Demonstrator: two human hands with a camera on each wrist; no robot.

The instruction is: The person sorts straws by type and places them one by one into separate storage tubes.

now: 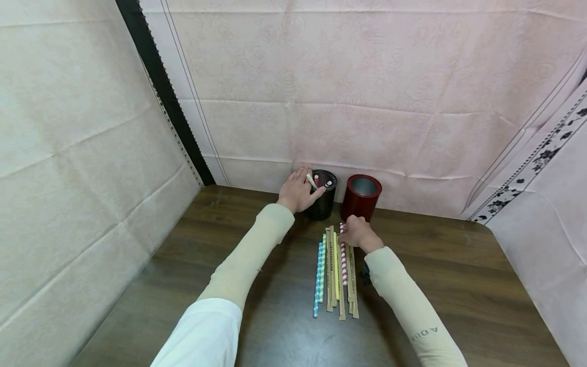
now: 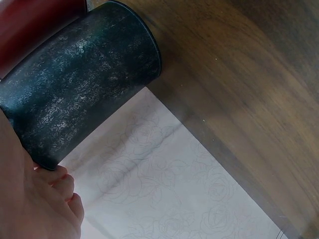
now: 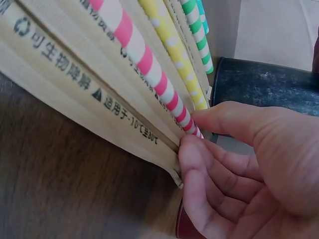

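My left hand holds the black cup at its rim, thumb on the near side. Several straw ends show in that cup's mouth. In the left wrist view, curled fingers touch the cup's edge. With thumb and fingertips, my right hand pinches the end of a pink-and-white striped straw. This straw lies in a row among paper-wrapped straws, a yellow dotted straw, a green striped straw and a blue straw.
A dark red cup stands right of the black one, just beyond my right hand. Both cups are near the back edge of the brown wooden table. Patterned pale cloth hangs behind and at both sides.
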